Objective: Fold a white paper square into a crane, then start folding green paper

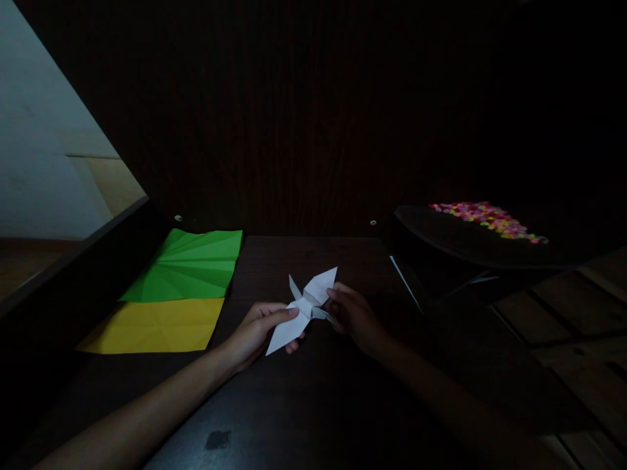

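A white origami crane (304,308) is held just above the dark tabletop, its two wings spread to the lower left and upper right. My left hand (260,329) pinches the lower-left wing, thumb on top and fingers underneath. At the other side my right hand (355,316) has its thumb and fingers closed at the upper-right wing and the end near it; shadow hides part of these fingers. A thin folded point of the crane sticks up at the far left of its body.
Creased green paper (196,267) overlaps creased yellow paper (161,326) on the left. A dark panel (294,130) rises behind the tabletop (274,405). Small colourful pieces (490,219) lie on a dark curved surface (441,232) at right.
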Demonstrator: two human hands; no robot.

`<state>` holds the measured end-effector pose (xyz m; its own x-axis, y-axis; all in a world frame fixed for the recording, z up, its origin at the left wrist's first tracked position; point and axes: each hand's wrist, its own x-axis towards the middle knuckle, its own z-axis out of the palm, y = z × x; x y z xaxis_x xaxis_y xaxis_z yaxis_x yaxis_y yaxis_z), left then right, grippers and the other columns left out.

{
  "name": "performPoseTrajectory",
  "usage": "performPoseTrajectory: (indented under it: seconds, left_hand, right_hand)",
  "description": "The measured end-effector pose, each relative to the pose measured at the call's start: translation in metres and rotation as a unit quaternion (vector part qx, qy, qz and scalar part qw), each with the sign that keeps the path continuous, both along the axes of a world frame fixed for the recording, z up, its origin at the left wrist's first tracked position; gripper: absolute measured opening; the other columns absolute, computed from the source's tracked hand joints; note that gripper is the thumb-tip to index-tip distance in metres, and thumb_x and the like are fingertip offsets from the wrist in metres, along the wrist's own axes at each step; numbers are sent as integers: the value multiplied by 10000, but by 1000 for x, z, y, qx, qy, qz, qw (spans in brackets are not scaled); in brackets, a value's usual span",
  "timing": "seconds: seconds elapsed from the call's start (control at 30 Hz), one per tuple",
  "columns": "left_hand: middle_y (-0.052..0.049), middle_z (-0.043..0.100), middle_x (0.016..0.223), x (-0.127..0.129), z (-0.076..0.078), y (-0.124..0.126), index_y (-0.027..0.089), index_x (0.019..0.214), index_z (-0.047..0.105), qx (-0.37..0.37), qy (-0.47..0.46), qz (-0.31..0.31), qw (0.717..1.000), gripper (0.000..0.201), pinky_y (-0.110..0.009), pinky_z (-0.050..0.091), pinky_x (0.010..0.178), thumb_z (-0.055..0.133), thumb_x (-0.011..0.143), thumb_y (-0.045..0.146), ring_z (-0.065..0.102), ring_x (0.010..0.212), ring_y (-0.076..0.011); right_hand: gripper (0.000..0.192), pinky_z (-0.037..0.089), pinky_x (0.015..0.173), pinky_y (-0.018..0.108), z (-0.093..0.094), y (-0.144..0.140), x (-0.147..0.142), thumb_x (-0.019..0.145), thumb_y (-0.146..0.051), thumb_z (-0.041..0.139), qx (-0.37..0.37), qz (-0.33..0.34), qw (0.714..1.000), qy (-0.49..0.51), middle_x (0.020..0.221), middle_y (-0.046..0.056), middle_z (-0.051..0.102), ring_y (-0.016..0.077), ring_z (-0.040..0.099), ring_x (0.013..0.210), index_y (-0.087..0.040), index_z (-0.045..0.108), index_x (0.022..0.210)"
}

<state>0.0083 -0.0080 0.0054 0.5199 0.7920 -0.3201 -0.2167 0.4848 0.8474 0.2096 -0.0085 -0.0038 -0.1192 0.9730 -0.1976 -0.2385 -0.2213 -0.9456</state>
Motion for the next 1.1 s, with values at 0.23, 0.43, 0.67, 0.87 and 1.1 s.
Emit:
performPoseTrajectory:
  seconds: [0.23,0.43,0.67,0.87,1.1]
  left_hand:
    - [-116,731,728,1,-1,-1,68,850,706,8,5,-25,1000,274,-239,532,506,761,754,319,665,522,-159]
    - [-62,722,713,1,-2,-2,91,914,685,47,41,-28,998,287,-249,555,551,793,733,286,696,575,-172]
    - [-58,729,760,2,-1,-2,109,906,650,62,22,3,998,309,-277,576,580,806,720,300,712,633,-187]
    - [-58,732,760,1,0,-2,114,879,640,62,11,26,998,296,-267,569,576,809,715,294,709,627,-180]
    - [-63,740,793,1,-2,-2,114,876,647,55,-6,51,997,264,-287,576,661,810,712,241,725,716,-201]
  right_hand:
    - [298,233,324,179,2,0,4,791,-464,616,52,-32,996,-66,574,-43,580,55,410,348,-195,536,692]
    - [290,255,343,183,8,0,7,808,-462,598,89,-35,989,-113,582,-43,575,58,425,363,-195,559,702]
    - [308,259,327,198,6,4,11,852,-483,526,106,-54,986,-115,657,-26,589,64,431,354,-187,605,819]
    - [226,315,382,217,8,0,17,821,-424,580,188,-98,969,-126,716,-20,598,76,448,411,-208,610,883]
    - [267,402,509,262,10,-12,21,734,-294,729,370,-26,892,-260,814,-2,605,103,500,525,-238,617,970]
